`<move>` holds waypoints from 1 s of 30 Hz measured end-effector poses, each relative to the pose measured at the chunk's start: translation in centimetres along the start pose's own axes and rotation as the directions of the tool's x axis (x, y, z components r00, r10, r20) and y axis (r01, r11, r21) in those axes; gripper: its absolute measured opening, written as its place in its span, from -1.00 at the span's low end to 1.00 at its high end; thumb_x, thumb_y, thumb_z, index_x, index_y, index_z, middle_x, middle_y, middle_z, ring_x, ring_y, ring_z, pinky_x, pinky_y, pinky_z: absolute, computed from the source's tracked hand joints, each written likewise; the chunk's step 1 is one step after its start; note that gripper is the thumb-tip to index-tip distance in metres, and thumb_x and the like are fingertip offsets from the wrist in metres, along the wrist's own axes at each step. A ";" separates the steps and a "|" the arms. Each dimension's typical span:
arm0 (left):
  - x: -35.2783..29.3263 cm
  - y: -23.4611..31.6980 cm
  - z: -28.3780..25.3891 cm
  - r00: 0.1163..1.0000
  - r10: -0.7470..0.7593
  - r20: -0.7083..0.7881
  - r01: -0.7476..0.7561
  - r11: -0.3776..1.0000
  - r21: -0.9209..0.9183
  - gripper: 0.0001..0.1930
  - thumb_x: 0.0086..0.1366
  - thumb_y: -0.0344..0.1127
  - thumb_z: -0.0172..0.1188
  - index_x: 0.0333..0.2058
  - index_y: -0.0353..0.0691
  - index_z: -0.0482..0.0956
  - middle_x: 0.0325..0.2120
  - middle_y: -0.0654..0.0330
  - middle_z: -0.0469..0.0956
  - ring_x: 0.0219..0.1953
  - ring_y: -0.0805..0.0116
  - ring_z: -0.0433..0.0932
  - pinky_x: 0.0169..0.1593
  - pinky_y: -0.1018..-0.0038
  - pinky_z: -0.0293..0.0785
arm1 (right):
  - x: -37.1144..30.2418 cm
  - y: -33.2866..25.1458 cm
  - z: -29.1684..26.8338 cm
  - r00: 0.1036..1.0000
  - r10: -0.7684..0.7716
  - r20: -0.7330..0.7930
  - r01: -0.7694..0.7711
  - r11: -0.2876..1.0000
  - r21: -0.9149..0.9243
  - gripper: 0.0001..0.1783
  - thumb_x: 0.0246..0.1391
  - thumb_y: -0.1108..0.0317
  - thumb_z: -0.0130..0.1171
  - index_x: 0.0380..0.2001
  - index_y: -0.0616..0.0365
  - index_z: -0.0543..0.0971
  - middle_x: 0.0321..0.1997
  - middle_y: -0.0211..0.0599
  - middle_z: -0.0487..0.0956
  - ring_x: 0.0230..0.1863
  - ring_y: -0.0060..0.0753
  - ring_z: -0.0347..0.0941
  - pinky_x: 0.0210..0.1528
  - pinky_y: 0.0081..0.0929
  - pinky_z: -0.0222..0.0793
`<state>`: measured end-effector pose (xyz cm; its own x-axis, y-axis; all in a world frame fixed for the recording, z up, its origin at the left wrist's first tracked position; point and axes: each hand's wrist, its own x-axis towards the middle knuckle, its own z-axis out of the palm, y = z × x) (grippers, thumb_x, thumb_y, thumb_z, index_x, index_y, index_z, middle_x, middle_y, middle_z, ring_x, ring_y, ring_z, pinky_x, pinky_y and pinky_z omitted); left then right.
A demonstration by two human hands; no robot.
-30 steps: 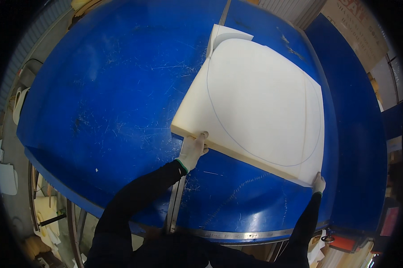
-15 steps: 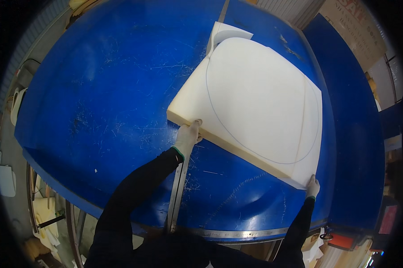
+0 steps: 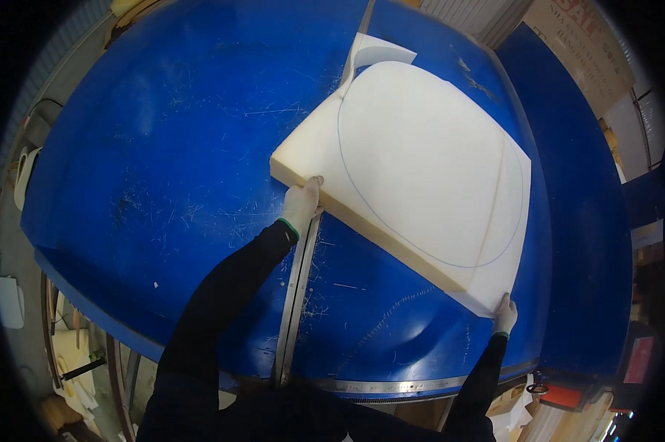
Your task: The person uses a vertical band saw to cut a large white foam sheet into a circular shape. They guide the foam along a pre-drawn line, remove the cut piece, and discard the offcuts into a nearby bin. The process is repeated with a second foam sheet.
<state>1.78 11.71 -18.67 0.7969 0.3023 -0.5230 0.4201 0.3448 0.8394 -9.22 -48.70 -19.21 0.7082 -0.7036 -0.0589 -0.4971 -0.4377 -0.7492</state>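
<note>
A thick white foam slab (image 3: 428, 162) lies at a slant on the blue table, a curved pencil-like line drawn on its top. At its far end the slab is cut along a rounded edge, and an offcut of foam (image 3: 380, 51) curls away there. My left hand (image 3: 301, 202), in a pale glove with a green cuff, grips the near-left edge, thumb on top and fingers partly hidden at the side. At the near-right corner, my right hand (image 3: 505, 315), gloved too, holds the slab's edge. What lies at the cut itself is hard to make out.
The scratched blue table (image 3: 156, 177) is split by a metal strip (image 3: 296, 295) running under the foam. A metal rail (image 3: 399, 386) borders the near edge. A blue panel (image 3: 586, 221) stands along the right, with a printed board (image 3: 579, 55) beyond. Foam scraps (image 3: 75, 353) lie lower left.
The foam slab has turned slightly clockwise. My left hand has moved a little away and to the left with its edge, while my right hand has come nearer and to the left.
</note>
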 end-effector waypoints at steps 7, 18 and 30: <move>0.2 2.3 0.8 0.999 -0.033 -0.015 0.033 0.999 0.006 -0.51 0.29 -0.02 0.20 -0.17 -0.46 0.54 -0.28 0.06 0.58 -0.23 0.25 0.60 -0.20 0.38 0.59 | 0.0 2.3 -0.1 0.996 -0.082 -0.044 0.080 0.996 -0.042 -0.53 0.33 -0.03 0.07 -0.45 0.17 0.54 -0.56 -0.42 0.44 -0.59 -0.50 0.35 -0.65 -0.41 0.26; 3.8 3.8 0.1 0.999 0.033 -0.021 -0.033 0.999 0.034 -0.55 0.30 0.00 0.20 -0.19 -0.39 0.54 -0.33 0.14 0.56 -0.32 0.32 0.57 -0.25 0.41 0.55 | -5.7 0.5 1.3 1.000 -0.012 -0.005 0.012 0.999 0.032 -0.53 0.34 0.09 0.06 -0.41 0.36 0.56 -0.48 -0.25 0.54 -0.42 -0.44 0.38 -0.32 -0.34 0.34; 7.7 5.5 0.1 0.993 0.099 -0.061 -0.095 0.994 0.062 -0.53 0.28 0.02 0.21 -0.22 -0.40 0.59 -0.31 0.13 0.62 -0.34 0.31 0.58 -0.27 0.41 0.54 | -12.8 -2.5 2.4 0.999 0.005 0.053 -0.011 0.992 0.126 -0.57 0.35 0.13 0.05 -0.43 0.32 0.52 -0.49 -0.32 0.50 -0.44 -0.52 0.35 -0.40 -0.43 0.32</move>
<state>10.23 15.83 -18.07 0.8063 0.3889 -0.4457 0.3685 0.2592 0.8928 -15.86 -37.27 -18.12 0.7316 -0.6747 -0.0976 -0.4380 -0.3555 -0.8257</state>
